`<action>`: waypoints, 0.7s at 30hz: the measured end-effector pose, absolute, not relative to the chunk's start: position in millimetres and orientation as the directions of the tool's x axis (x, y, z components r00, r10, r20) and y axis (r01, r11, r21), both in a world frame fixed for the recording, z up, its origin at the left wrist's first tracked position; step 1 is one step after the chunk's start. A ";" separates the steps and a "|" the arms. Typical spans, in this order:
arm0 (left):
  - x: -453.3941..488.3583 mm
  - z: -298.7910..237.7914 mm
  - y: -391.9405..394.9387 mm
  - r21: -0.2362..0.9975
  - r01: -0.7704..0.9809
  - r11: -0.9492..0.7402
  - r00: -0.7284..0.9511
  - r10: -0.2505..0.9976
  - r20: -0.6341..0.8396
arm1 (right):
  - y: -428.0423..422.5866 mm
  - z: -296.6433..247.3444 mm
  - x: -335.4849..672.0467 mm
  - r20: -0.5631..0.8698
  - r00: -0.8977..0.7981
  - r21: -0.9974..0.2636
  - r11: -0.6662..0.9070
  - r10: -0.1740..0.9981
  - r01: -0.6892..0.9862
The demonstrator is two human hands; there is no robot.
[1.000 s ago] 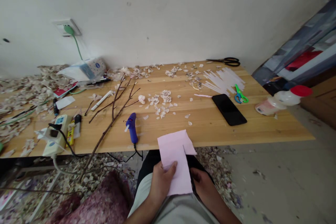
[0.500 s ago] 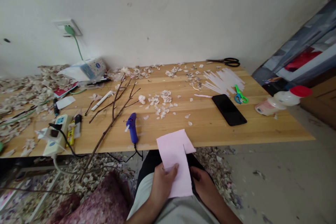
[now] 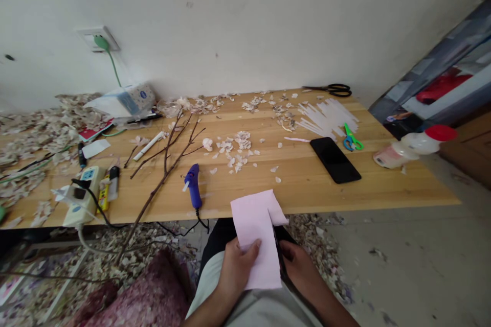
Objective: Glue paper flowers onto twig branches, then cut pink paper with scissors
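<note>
Pink paper (image 3: 256, 235) unprinted, left hand (image 3: 238, 268) pinching, right hand (image 3: 301, 271) alongside

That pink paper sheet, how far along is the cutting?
Done: one slit runs partway into the pale pink paper sheet from its top edge, and cut petal scraps lie on the wooden table. In hand: the left hand pinches the sheet, the right hand holds something dark at the slit, seemingly scissors. Left: most of the sheet is uncut.
</note>
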State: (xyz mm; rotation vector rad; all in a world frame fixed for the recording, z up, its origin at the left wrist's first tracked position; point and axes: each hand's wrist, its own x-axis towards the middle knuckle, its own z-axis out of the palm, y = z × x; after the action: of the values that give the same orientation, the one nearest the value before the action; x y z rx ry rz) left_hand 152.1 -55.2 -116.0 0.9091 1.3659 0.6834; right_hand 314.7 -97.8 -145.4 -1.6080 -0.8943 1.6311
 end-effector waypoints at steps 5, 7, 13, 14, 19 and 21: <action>151.2 -118.9 -58.0 0.858 0.104 0.503 0.132 0.848 -0.513 | -96.7 -144.3 316.4 -0.529 0.004 -0.849 -0.528 0.849 -0.022; 150.9 -119.6 -58.6 0.856 0.105 0.506 0.139 0.845 -0.517 | -96.1 -144.1 317.1 -0.533 -0.001 -0.846 -0.533 0.846 -0.032; 151.2 -113.1 -59.0 0.852 0.097 0.514 0.153 0.838 -0.523 | -96.4 -144.7 317.8 -0.526 -0.011 -0.849 -0.525 0.851 -0.061; 151.4 -111.7 -59.3 0.852 0.097 0.514 0.155 0.838 -0.523 | -96.7 -144.4 317.8 -0.523 -0.011 -0.850 -0.522 0.852 -0.064; 150.9 -108.5 -61.1 0.851 0.111 0.514 0.159 0.836 -0.525 | -98.7 -142.2 317.7 -0.535 -0.013 -0.843 -0.535 0.845 -0.062; 150.5 -108.2 -61.4 0.851 0.113 0.513 0.162 0.836 -0.525 | -99.1 -142.3 317.8 -0.529 -0.005 -0.847 -0.528 0.849 -0.059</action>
State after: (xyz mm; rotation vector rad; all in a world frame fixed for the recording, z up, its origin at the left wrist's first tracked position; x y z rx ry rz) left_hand 150.5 -61.4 -108.2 0.9251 1.3282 0.6378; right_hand 317.8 -99.1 -142.3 -1.5621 -0.8393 1.6231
